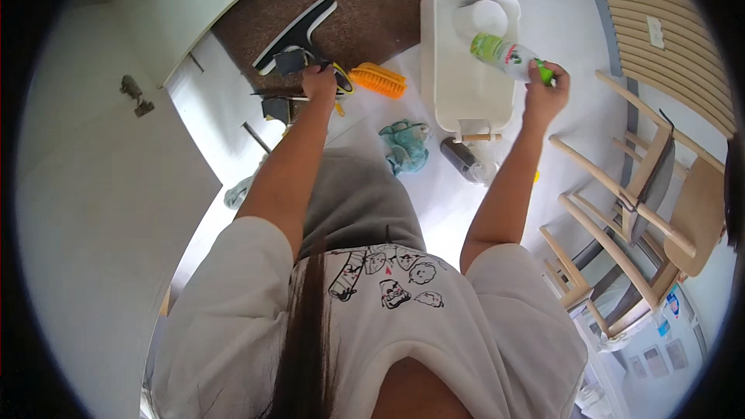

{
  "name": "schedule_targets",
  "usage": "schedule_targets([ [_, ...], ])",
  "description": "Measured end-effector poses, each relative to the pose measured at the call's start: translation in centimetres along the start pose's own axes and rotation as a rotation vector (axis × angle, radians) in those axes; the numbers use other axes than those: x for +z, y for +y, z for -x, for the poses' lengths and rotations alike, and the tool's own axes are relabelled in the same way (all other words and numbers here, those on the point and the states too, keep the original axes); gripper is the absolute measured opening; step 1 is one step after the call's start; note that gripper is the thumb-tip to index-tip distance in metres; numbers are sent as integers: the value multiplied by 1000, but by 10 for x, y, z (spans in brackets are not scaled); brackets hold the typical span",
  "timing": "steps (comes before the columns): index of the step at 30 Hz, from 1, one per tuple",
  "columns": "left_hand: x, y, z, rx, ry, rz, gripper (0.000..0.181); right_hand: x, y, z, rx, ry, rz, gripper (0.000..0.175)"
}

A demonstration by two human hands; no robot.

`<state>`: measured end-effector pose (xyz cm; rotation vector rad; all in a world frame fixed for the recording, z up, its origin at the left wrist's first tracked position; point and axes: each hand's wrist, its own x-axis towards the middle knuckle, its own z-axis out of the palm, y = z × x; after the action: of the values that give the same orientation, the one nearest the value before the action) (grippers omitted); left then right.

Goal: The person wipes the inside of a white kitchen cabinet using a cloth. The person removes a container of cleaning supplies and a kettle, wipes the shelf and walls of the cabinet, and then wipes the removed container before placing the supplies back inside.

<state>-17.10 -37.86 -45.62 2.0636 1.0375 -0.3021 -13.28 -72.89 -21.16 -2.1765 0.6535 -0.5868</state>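
Observation:
My left hand (319,82) is closed on a black squeegee (302,29) with a yellow-edged handle, over a brown mat. An orange scrub brush (378,80) lies just right of that hand. My right hand (548,82) grips the green-capped end of a clear bottle (505,57) with a green label, tilted over the right side of a white plastic tub (472,90). A round white object (486,17) sits inside the tub. Below the tub, a teal cloth (405,146) lies crumpled on the floor beside a dark bottle (460,158).
Wooden chairs (634,203) stand close on the right, near a ribbed wood panel (657,29). A white wall or door (110,186) fills the left side. The brown mat (372,0) lies at the top. Dark scraper-like tools (276,108) lie below my left hand.

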Motion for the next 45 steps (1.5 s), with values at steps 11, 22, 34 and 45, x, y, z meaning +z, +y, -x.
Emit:
schedule_targets([
  [11, -4, -16, 58, 315, -339, 188, 27, 67, 56, 1, -364, 58, 405, 20],
  [22, -43, -62, 50, 89, -123, 123, 23, 148, 36, 185, -612, -695, 568, 38],
  [34, -63, -78, 25, -256, -147, 631, 14, 144, -31, 2, -784, -114, 821, 26],
  [45, -67, -6, 61, 274, -118, 175, 17, 175, -17, 36, -821, -165, 642, 33],
])
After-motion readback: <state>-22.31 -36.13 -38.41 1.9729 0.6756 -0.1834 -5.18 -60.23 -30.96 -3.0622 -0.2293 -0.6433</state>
